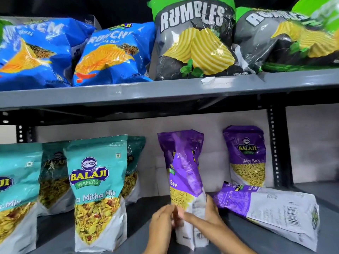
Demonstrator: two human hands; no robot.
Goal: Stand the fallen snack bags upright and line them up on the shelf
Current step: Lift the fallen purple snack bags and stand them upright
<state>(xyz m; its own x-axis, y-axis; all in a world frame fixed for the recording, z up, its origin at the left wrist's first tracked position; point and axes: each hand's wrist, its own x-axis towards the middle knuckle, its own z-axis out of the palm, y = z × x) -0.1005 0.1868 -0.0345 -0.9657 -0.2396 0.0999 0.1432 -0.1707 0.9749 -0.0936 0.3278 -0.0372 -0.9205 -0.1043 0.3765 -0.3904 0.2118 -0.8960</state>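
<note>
Both hands, left hand and right hand, clasp the base of 1 purple bag on the lower shelf; squaring its bottom flat should stop it toppling beside the fallen bag.

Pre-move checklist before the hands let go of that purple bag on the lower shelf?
1. Both hands on bag: left hand and right hand grip the held purple bag near its base. Ok.
2. Bag upright: it leans slightly. Not ok.
3. Base flat on lower shelf: hidden by hands. Cannot tell.
4. Lined up with standing purple bag: that one sits further back. Not ok.
5. Fallen purple bag lies on its side, close on the right; gap looks tight. Cannot tell.
6. Clear of teal Mitha Mix bag: gap visible. Ok.
</note>
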